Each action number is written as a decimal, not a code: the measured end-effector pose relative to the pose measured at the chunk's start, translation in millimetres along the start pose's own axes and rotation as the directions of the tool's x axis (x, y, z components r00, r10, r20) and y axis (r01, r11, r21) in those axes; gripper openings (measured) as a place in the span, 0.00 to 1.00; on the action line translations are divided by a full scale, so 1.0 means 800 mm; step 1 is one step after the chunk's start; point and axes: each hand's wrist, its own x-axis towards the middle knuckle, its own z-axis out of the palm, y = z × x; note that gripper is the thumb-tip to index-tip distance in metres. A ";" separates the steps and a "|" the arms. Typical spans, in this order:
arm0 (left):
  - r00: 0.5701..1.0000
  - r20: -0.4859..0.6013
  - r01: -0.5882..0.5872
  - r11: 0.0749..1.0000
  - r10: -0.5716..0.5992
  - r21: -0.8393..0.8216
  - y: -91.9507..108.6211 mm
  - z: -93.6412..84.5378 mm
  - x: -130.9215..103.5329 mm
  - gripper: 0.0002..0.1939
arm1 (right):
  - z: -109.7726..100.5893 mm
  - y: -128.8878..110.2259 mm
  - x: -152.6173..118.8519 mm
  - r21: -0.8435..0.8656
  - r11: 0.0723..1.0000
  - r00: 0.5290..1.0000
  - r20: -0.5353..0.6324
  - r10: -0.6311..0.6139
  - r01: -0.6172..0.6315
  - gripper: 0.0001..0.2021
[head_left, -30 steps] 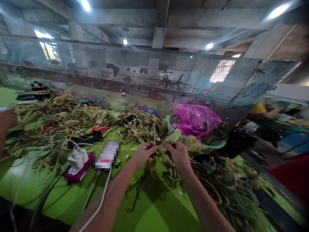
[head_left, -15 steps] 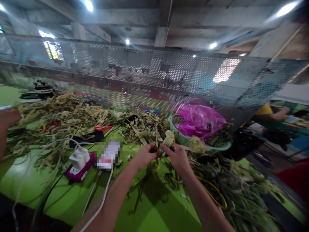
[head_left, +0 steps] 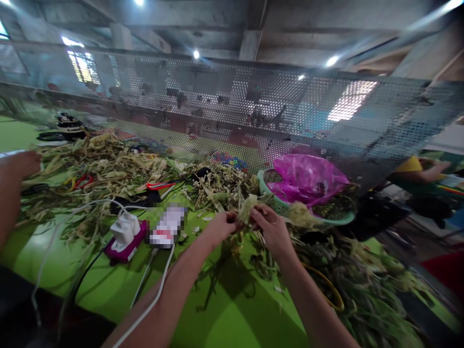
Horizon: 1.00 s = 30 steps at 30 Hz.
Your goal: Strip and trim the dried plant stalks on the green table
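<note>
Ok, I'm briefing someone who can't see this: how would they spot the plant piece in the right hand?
On the green table, find the mint basket with the magenta bag. Just left of it, pinched by the right hand, is the plant piece. Its pale yellowish green stands out against the duller heap behind.

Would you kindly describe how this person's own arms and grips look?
The left arm and right arm show no sleeves or wristbands; the left grip and right grip are ungloved human hands. A white cable crosses the left arm.
</note>
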 end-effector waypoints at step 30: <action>0.989 -0.121 0.042 0.935 -0.090 -0.352 0.023 -0.005 -0.008 0.19 | 0.014 0.006 -0.010 -0.223 0.965 0.989 0.090 -0.118 0.135 0.10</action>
